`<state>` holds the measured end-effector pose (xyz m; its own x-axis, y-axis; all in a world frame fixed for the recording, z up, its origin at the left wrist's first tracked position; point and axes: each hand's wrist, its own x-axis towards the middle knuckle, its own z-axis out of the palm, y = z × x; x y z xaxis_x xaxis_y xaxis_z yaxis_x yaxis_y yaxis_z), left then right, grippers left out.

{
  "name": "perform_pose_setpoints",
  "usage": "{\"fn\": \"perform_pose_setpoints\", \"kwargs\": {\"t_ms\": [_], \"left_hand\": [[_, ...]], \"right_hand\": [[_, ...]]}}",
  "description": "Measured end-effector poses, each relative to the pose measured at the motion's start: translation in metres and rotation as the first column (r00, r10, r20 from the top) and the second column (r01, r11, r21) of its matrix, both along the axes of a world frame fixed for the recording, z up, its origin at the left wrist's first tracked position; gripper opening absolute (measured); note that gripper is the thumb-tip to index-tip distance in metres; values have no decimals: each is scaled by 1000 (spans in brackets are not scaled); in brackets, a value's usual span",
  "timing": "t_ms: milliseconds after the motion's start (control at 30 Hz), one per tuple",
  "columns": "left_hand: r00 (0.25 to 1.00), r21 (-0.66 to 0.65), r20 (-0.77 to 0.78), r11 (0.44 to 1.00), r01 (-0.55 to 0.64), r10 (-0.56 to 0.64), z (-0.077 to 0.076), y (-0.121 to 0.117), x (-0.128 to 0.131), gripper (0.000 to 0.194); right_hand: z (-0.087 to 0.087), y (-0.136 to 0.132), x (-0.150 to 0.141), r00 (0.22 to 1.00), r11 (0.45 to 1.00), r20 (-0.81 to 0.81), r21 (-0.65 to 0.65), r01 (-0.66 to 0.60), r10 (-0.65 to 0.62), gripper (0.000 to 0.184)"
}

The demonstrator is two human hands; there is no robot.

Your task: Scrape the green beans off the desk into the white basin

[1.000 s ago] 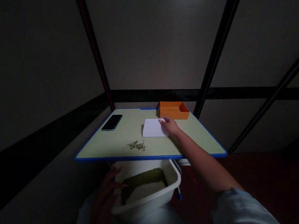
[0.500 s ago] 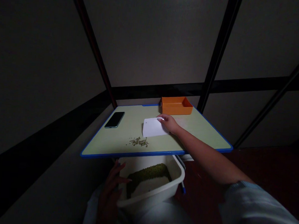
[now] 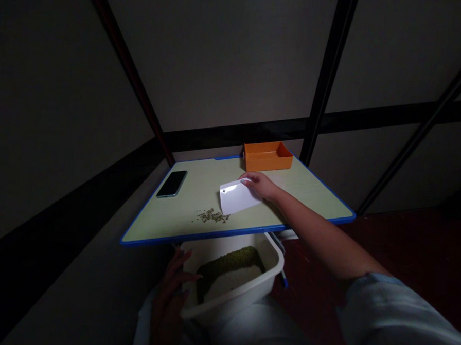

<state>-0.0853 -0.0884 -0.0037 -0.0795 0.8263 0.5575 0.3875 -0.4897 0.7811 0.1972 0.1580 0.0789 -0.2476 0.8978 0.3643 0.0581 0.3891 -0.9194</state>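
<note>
My right hand point(image 3: 261, 186) grips the far edge of a white flat plastic scraper point(image 3: 237, 199) and holds it tilted, its lower edge on the pale green table point(image 3: 310, 194). A small heap of green beans point(image 3: 212, 216) lies just left of the scraper's lower edge. Below the table's front edge, my left hand point(image 3: 172, 293) rests with spread fingers against the left side of a white tub point(image 3: 247, 292) that holds a pile of green beans point(image 3: 229, 262).
An orange tray point(image 3: 267, 155) stands at the table's far edge. A dark phone point(image 3: 171, 183) lies at the left of the table. Black frame bars and grey wall panels rise behind. The tub sits on my lap.
The scraper lay flat under my right hand; now its far edge is raised and it has slid a little nearer the beans. My left hand stays on the tub.
</note>
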Motion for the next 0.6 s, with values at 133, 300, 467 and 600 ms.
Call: {"fn": "perform_pose_setpoints", "kwargs": {"t_ms": [133,300,467,600], "left_hand": [[1000,-21,18,1000,4,-4,1,0,1,23],[1000,15,14,1000,-11,10,3,-1,3,22],[1000,18,-3,1000,-12,12,1,-1,2,21],[1000,1,-1,1000,6,-6,-2,-1,-1,19]], "right_hand": [[2,-4,3,1000,1000,8,-7,-16,16,14],[2,-6,5,999,999,15,-18,-30,30,18],[4,-4,10,999,999,-27,-29,-36,35,23],[6,-3,16,1000,1000,-15,16,-2,3,23]]}}
